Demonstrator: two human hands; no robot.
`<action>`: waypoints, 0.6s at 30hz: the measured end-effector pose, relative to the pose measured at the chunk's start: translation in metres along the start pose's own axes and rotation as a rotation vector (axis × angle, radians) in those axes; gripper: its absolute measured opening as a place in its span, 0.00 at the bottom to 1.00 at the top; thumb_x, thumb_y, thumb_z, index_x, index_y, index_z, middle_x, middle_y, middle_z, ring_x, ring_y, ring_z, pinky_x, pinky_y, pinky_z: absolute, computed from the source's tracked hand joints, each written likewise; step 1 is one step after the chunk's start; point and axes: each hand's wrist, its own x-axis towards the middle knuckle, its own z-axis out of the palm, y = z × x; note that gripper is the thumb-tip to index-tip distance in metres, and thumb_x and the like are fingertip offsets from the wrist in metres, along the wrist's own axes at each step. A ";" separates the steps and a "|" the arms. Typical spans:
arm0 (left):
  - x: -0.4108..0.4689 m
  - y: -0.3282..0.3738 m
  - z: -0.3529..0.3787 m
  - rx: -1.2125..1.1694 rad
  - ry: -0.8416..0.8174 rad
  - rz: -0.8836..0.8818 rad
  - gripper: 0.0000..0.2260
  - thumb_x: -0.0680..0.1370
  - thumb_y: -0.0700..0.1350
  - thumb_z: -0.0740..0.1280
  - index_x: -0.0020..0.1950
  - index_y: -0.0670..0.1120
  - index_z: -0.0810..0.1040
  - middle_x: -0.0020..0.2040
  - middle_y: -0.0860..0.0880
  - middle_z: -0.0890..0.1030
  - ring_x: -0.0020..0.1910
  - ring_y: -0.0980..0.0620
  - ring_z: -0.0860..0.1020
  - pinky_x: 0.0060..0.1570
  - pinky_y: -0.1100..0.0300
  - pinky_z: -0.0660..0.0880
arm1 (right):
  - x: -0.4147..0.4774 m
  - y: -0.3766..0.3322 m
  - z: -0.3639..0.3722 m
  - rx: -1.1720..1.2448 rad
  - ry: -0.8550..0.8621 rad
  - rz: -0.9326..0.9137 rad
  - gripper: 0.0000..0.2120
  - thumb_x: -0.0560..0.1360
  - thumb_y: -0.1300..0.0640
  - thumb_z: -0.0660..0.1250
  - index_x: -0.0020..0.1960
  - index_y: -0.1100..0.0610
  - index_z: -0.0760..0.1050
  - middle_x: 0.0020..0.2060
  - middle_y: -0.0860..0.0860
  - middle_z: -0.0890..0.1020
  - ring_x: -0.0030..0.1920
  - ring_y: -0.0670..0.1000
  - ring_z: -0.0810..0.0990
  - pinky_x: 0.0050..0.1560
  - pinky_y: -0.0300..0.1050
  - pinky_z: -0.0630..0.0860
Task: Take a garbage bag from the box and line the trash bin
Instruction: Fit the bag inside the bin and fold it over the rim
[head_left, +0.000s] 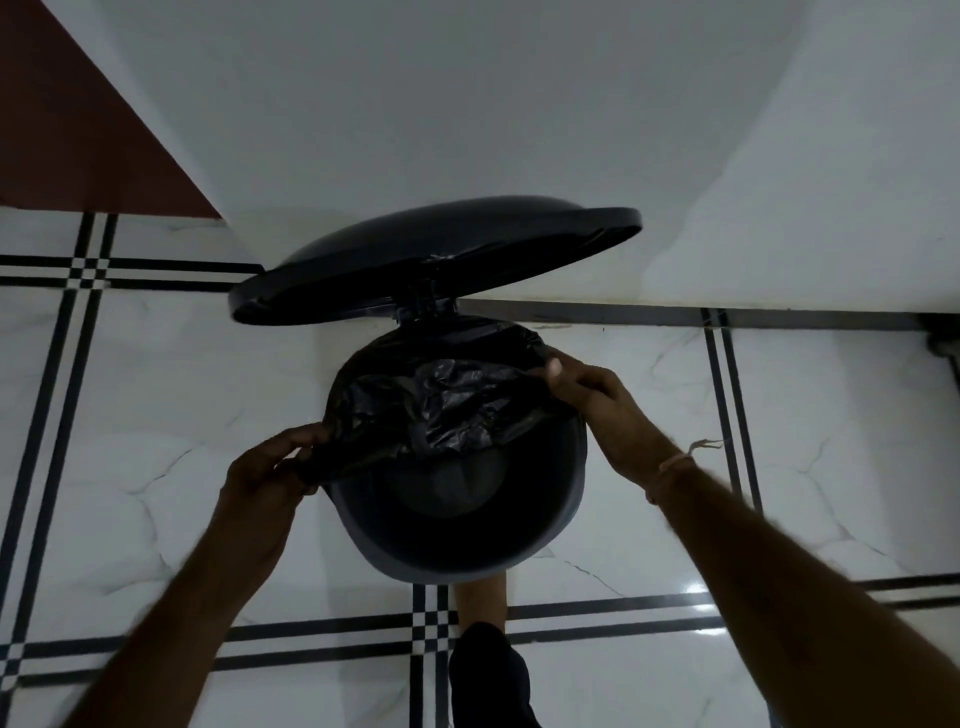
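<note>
A round dark trash bin (540, 551) stands on the floor below me, its dark lid (431, 254) tipped up against the wall behind it. A black garbage bag (441, 405) is stretched across the far half of the bin's mouth, its edge over the far rim. My left hand (265, 478) pinches the bag's edge at the bin's left rim. My right hand (587, 389) grips the bag's edge at the right rim. The near half of the bin is uncovered and its dark inside shows. The box is not in view.
The floor (779, 415) is glossy white marble tile with black stripe borders. A white wall (467, 130) rises right behind the bin, with a dark red panel (67, 130) at far left. My foot (483, 660) sits at the bin's near base, where a pedal could be.
</note>
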 end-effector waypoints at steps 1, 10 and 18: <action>-0.001 0.001 0.000 0.076 0.007 0.015 0.19 0.79 0.26 0.62 0.55 0.47 0.85 0.42 0.56 0.87 0.40 0.57 0.80 0.45 0.60 0.75 | 0.000 0.001 0.000 -0.016 0.009 -0.002 0.19 0.85 0.57 0.59 0.58 0.71 0.81 0.67 0.59 0.80 0.66 0.53 0.80 0.64 0.43 0.77; -0.025 0.028 0.025 0.075 0.200 -0.047 0.26 0.78 0.62 0.68 0.45 0.38 0.86 0.40 0.39 0.87 0.42 0.46 0.87 0.46 0.56 0.83 | -0.008 0.028 -0.004 -0.086 0.280 0.015 0.23 0.76 0.48 0.73 0.45 0.70 0.83 0.60 0.43 0.85 0.67 0.47 0.80 0.72 0.55 0.73; -0.039 0.011 0.027 -0.164 0.205 -0.102 0.17 0.78 0.34 0.71 0.67 0.42 0.80 0.60 0.41 0.85 0.57 0.47 0.85 0.46 0.65 0.82 | -0.026 0.046 -0.007 -0.214 0.434 0.034 0.04 0.71 0.63 0.78 0.45 0.61 0.86 0.65 0.52 0.83 0.67 0.46 0.79 0.72 0.50 0.74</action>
